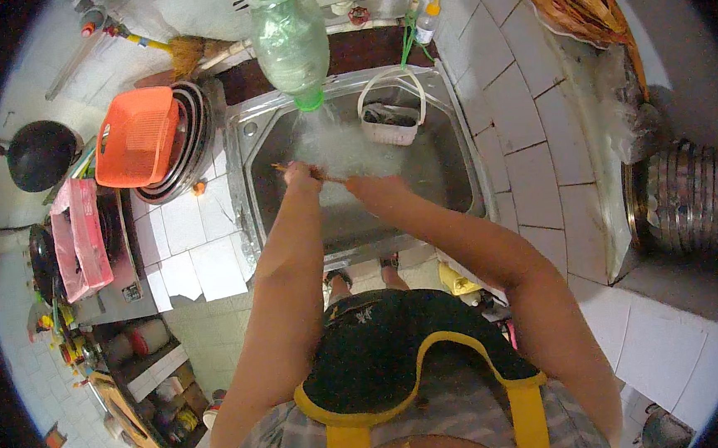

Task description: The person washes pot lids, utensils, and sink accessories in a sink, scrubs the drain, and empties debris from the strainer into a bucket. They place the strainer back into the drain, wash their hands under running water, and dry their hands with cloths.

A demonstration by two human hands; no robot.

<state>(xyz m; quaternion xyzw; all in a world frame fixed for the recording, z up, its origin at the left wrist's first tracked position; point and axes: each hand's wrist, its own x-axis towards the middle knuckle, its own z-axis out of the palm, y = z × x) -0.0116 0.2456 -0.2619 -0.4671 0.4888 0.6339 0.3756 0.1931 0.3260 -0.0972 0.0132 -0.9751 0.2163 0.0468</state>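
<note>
Over the steel sink (390, 222), my left hand (300, 175) is closed around a thin brown stick-like utensil (333, 179). One end of it pokes out on the left of that hand. Gripping the same utensil farther right is my right hand (376, 188), its fingers blurred. Whether it is one stick or a bundle I cannot tell. Water runs down from the green cap of an upturned plastic bottle (290, 48) into the basin, just beyond my hands. A small white basket (390, 134) with a handle stands at the sink's back right, holding something grey.
On the left counter, an orange plastic basket (134, 136) leans on stacked metal trays (196, 129). Farther left are a pink container (82, 237) and a black pan (42, 155). A spray bottle (426, 24) stands behind the sink. Stacked metal pots (688, 198) sit at right.
</note>
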